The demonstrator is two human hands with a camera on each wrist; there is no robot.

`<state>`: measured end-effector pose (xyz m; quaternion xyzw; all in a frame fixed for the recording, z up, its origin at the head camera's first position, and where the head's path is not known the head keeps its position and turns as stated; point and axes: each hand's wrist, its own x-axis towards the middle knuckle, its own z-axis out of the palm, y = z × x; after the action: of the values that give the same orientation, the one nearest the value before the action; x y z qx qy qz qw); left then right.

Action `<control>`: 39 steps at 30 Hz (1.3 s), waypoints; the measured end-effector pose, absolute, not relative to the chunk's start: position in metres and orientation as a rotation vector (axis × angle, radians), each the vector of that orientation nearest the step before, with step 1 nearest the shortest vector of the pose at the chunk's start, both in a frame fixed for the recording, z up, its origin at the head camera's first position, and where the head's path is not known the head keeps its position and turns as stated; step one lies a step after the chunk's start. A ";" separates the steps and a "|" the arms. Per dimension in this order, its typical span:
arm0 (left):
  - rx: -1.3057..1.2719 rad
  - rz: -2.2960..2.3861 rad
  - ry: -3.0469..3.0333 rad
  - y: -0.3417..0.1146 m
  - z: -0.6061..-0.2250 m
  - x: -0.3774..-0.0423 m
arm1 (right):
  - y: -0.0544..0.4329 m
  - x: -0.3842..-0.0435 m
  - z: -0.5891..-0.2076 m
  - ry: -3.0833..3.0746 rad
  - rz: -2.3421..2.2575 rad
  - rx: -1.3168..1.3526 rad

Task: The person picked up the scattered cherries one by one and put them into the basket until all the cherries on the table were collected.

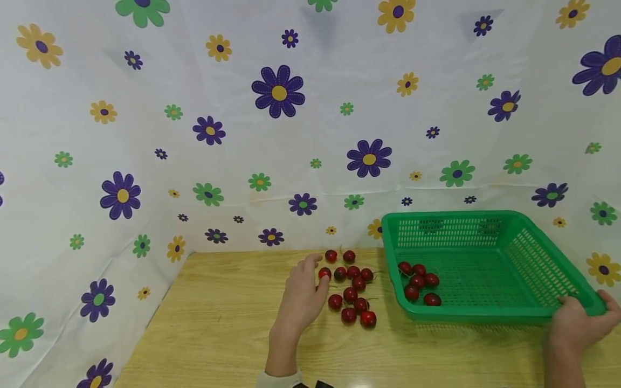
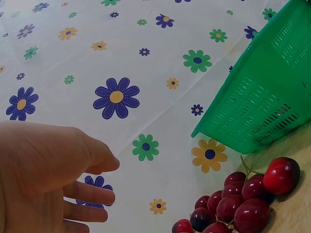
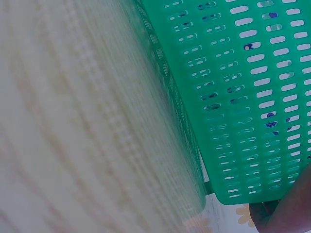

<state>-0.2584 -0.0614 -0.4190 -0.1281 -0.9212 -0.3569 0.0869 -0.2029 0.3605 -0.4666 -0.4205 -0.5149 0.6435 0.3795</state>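
Note:
Several dark red cherries lie loosely grouped on the wooden table, some with thin stems. My left hand is at their left side, thumb and fingers apart; the leftmost cherry shows right by the thumb tip. In the left wrist view the left hand has nothing between its fingers, with the cherries at lower right. A green plastic basket stands right of the cherries, holding several more cherries in its left end. My right hand grips the basket's rim at the front right corner.
A white cloth with printed flowers hangs behind the table and along its left side. The wooden table extends left of the left hand. From the right wrist, the slotted basket wall fills much of the view.

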 end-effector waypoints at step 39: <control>-0.418 -0.978 -2.779 -0.060 -0.419 -0.257 | 0.363 -0.203 -0.467 -1.323 1.636 -1.096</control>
<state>-0.2574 -0.0599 -0.4191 -0.1398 -0.9307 -0.3276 0.0827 -0.2030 0.3631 -0.4665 -0.4284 -0.5168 0.6393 0.3752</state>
